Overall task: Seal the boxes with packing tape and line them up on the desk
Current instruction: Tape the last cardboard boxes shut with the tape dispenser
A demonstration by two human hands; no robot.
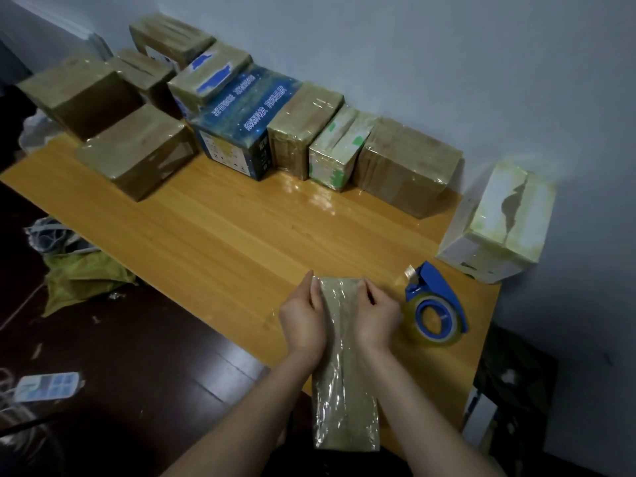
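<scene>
Narrow taped box [344, 373] just left of tape dispenser [435, 304], long axis running away from the body. Gripped at far end between left hand [303, 321] and right hand [377, 320], fingers curled over both sides; right hand nearer dispenser. Well beyond dispenser, lined-up boxes [309, 132].

We see a pale blue-grey wall [447, 63] from 12 to 4 o'clock, dimly lit. A honey-coloured wooden desk [241, 235] stands against it, soft glare on its top. From 7 to 9 o'clock lies a dark, glossy floor [137, 356], with a white power strip [48, 387] at 8 o'clock.
</scene>
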